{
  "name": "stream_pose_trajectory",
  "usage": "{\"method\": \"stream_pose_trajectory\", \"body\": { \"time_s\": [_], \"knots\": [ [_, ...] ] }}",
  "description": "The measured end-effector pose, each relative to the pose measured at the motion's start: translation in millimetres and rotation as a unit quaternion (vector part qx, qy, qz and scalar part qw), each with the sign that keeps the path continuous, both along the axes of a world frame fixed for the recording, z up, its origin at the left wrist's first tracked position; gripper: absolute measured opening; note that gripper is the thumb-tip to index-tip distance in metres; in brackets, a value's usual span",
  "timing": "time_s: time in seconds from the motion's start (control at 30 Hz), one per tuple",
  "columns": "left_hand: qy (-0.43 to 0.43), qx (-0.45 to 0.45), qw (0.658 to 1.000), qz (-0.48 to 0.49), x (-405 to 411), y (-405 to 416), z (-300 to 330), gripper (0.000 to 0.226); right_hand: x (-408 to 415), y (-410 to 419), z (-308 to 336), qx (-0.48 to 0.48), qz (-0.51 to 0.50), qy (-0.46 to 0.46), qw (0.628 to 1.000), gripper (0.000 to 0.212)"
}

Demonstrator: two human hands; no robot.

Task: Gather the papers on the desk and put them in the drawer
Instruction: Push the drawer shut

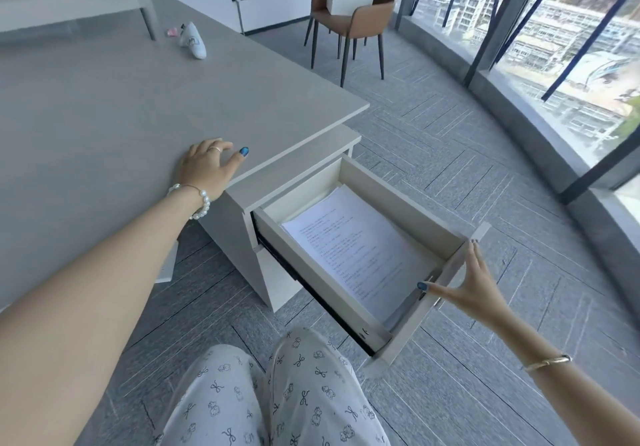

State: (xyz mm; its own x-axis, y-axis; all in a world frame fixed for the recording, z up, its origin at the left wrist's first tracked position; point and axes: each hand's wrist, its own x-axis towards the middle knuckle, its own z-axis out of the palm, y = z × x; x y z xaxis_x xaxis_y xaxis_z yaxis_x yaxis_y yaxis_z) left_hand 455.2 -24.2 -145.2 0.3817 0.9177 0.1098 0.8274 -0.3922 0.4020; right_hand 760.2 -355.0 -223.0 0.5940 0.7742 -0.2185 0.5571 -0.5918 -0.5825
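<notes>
A stack of white printed papers [356, 251] lies flat inside the pulled-out top drawer [398, 199] of a grey cabinet under the desk's right corner. My right hand [467, 288] grips the drawer's front panel, thumb inside and fingers over its top edge. My left hand [209, 166] rests flat on the grey desk [121, 106] near its front right edge, fingers spread, holding nothing. I see no loose papers on the desktop.
A small white pouch [192, 41] and a pink item [172, 31] lie far back on the desk. A brown chair [349, 19] holding a white box stands beyond the desk. Glass windows [554, 47] curve along the right. My knees [277, 393] are below the drawer.
</notes>
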Motion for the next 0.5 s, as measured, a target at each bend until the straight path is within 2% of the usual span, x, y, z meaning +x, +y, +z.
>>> {"method": "stream_pose_trajectory", "body": {
  "time_s": [0.23, 0.37, 0.5],
  "knots": [
    [0.01, 0.013, 1.0, 0.008, 4, -1, -1, 0.058, 2, 13, -6, -0.026, 0.017, 0.007, 0.999, 0.134],
    [0.02, 0.018, 0.999, 0.019, 5, -1, 0, 0.057, -5, 37, -8, -0.009, 0.023, 0.019, 1.0, 0.13],
    [0.025, 0.022, 0.999, 0.023, 5, -2, 1, 0.057, -15, 73, -7, -0.003, 0.033, 0.02, 0.999, 0.139]
  ]
}}
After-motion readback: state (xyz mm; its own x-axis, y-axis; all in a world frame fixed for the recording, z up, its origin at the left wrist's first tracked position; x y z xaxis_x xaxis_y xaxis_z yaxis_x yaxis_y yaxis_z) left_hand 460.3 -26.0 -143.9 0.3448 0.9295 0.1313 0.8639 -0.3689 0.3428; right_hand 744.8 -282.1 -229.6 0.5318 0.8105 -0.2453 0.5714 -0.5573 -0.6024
